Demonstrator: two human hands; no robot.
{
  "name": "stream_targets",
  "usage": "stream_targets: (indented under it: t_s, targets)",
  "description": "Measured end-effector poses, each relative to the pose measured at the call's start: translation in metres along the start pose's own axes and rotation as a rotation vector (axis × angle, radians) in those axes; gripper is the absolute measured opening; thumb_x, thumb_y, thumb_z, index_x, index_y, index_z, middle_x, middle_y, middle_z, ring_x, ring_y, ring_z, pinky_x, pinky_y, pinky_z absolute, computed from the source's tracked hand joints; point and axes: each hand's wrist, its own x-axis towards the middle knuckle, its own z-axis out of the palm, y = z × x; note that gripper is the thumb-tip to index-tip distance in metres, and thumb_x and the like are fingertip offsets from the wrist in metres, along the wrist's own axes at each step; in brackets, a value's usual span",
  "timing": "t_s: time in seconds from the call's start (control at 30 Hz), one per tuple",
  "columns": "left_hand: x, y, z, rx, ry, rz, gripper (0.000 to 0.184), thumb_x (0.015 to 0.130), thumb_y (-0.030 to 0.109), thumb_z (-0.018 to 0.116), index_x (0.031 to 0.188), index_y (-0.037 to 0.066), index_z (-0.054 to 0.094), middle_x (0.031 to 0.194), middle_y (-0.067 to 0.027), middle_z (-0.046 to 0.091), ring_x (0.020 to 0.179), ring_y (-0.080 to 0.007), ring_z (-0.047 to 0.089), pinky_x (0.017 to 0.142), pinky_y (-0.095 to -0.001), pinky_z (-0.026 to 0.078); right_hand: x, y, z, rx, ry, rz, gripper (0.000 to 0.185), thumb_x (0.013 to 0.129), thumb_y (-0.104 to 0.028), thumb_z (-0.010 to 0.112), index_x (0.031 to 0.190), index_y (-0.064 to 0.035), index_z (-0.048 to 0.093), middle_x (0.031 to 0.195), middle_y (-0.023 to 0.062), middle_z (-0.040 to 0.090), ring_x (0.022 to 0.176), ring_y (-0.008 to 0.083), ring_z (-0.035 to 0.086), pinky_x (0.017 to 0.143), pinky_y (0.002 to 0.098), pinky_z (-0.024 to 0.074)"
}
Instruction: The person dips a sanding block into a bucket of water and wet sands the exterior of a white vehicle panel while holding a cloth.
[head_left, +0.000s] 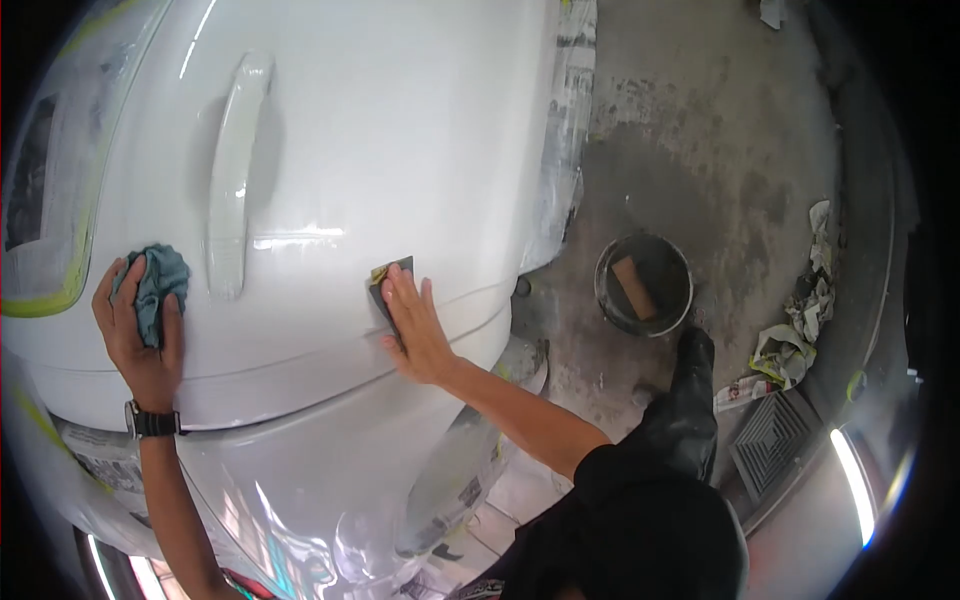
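Observation:
A crumpled teal cloth (160,290) is gripped in my left hand (138,335), against the white car door (380,110) and left of its handle (234,170). On the same glossy panel, my right hand (418,328) presses a piece of dark grey sandpaper (378,288) flat under its fingers. A yellowish edge shows at the sandpaper's upper left corner. The handle stands between my two hands, nearer the left one. My palm and fingers hide part of the sandpaper.
Yellow masking tape (60,303) edges the covered window at left. On the wet concrete floor stands a black bucket (668,262) with a brown block (633,287) in it. Crumpled masking paper (785,355) lies along the wall, near a floor grate (770,440).

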Motion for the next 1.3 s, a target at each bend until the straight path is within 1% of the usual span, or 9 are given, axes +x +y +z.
stream_targets:
  t_s: [0.2, 0.3, 0.47, 0.67, 0.77, 0.93, 1.13, 1.2, 1.3]
  targets:
    - [0.001, -0.002, 0.003, -0.019, 0.013, 0.0, 0.049, 0.087, 0.002, 0.07, 0.135, 0.004, 0.06, 0.133, -0.0232, 0.058, 0.13, -0.0385, 0.052, 0.104, -0.0472, 0.047, 0.215, 0.044, -0.077, 0.076, 0.357, 0.147, 0.06, 0.107, -0.024, 0.04, 0.159, 0.0013, 0.023, 0.167, 0.0202, 0.02, 0.154, 0.038, 0.019, 0.121, 0.0616, 0.007]
    - [0.001, -0.002, 0.002, -0.011, 0.006, 0.016, 0.049, 0.087, 0.003, 0.07, 0.135, 0.004, 0.06, 0.134, -0.023, 0.057, 0.13, -0.0381, 0.052, 0.104, -0.0466, 0.047, 0.214, 0.04, -0.073, 0.042, 0.368, 0.136, 0.06, 0.107, -0.023, 0.041, 0.159, 0.0012, 0.025, 0.167, 0.0207, 0.019, 0.155, 0.0384, 0.017, 0.122, 0.0614, 0.0067]
    - [-0.001, -0.003, 0.001, -0.002, -0.005, 0.01, 0.049, 0.087, 0.003, 0.07, 0.135, 0.004, 0.06, 0.134, -0.0223, 0.057, 0.13, -0.0377, 0.052, 0.105, -0.0462, 0.047, -0.014, 0.011, 0.011, -0.012, 0.023, 0.012, 0.062, 0.101, -0.02, 0.05, 0.157, -0.0006, 0.032, 0.167, 0.0214, 0.02, 0.155, 0.0391, 0.018, 0.119, 0.0681, 0.005]
    - [-0.001, -0.007, 0.003, 0.019, 0.007, 0.041, 0.047, 0.088, 0.004, 0.07, 0.134, 0.004, 0.061, 0.134, -0.0208, 0.059, 0.13, -0.0368, 0.052, 0.105, -0.0465, 0.046, 0.12, 0.062, -0.057, -0.122, 0.233, -0.102, 0.057, 0.1, -0.011, 0.052, 0.155, -0.0066, 0.039, 0.163, 0.016, 0.035, 0.15, 0.0391, 0.031, 0.118, 0.0691, 0.0085]
    - [-0.001, -0.008, 0.002, 0.047, 0.001, 0.068, 0.045, 0.089, 0.004, 0.07, 0.133, 0.002, 0.06, 0.133, -0.0182, 0.061, 0.131, -0.0364, 0.052, 0.106, -0.0472, 0.046, 0.098, 0.045, -0.04, -0.012, 0.303, -0.037, 0.057, 0.1, -0.013, 0.053, 0.155, -0.0067, 0.038, 0.164, 0.016, 0.032, 0.151, 0.038, 0.029, 0.118, 0.0686, 0.0097]
    - [0.001, -0.006, 0.003, 0.062, 0.019, 0.048, 0.042, 0.09, 0.002, 0.068, 0.131, 0.0, 0.06, 0.132, -0.0134, 0.063, 0.131, -0.0363, 0.052, 0.107, -0.048, 0.045, -0.014, 0.048, -0.023, -0.099, -0.048, -0.094, 0.061, 0.097, -0.014, 0.054, 0.156, -0.0089, 0.037, 0.167, 0.0152, 0.026, 0.153, 0.0362, 0.025, 0.12, 0.0668, 0.0074]
    - [-0.002, -0.007, 0.002, 0.042, 0.004, 0.059, 0.042, 0.09, 0.003, 0.067, 0.131, 0.001, 0.061, 0.132, -0.0173, 0.061, 0.13, -0.0368, 0.052, 0.107, -0.0477, 0.044, 0.217, 0.094, -0.094, -0.133, 0.432, 0.06, 0.051, 0.105, -0.02, 0.045, 0.151, 0.0004, 0.038, 0.157, 0.0176, 0.042, 0.15, 0.0382, 0.03, 0.118, 0.0676, 0.013]
    - [0.0, -0.006, 0.002, 0.011, 0.012, 0.044, 0.043, 0.089, 0.004, 0.068, 0.132, 0.001, 0.061, 0.132, -0.0188, 0.061, 0.13, -0.0372, 0.052, 0.108, -0.0476, 0.043, 0.185, 0.071, -0.065, -0.234, 0.418, -0.003, 0.053, 0.104, -0.02, 0.045, 0.151, 0.0029, 0.037, 0.16, 0.02, 0.036, 0.15, 0.0397, 0.027, 0.119, 0.0662, 0.0136]
    - [0.001, -0.002, 0.001, 0.009, -0.003, 0.016, 0.046, 0.088, 0.005, 0.069, 0.133, 0.002, 0.06, 0.131, -0.0204, 0.06, 0.13, -0.0381, 0.052, 0.107, -0.0479, 0.044, 0.045, 0.022, -0.015, -0.235, -0.111, -0.046, 0.071, 0.094, -0.024, 0.06, 0.155, 0.0001, 0.033, 0.166, 0.0208, 0.023, 0.153, 0.0434, 0.02, 0.12, 0.0665, 0.0089]
